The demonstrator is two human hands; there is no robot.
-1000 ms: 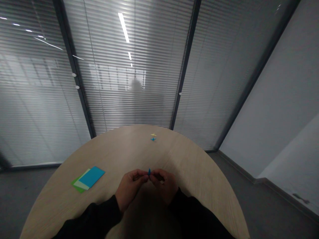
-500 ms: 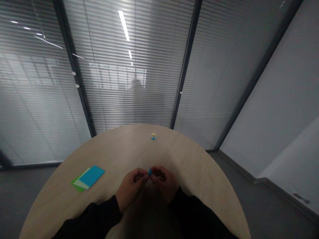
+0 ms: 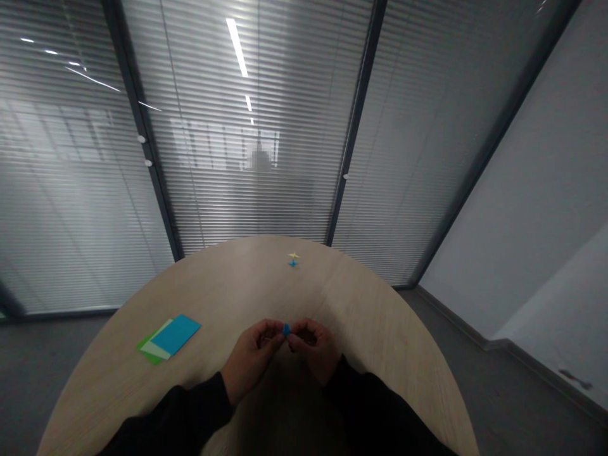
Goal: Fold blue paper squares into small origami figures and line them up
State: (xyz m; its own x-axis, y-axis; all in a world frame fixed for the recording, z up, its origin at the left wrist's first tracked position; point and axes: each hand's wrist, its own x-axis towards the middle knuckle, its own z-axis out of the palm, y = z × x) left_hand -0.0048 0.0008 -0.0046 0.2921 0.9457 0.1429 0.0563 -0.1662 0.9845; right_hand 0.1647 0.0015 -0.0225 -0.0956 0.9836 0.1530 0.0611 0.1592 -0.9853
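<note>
Above the table (image 3: 213, 285), left hand (image 3: 249, 353) and right hand (image 3: 316, 349) pinch blue origami (image 3: 285, 329).

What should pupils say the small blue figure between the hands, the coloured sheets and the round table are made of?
The small blue figure seems to be folded matte paper, with faceted folds, though it is too small to be sure. The coloured sheets look like thin matte paper, flat with crisp edges. The round table looks like wood-grain laminate or veneer, with pale streaks and a soft sheen.
</note>
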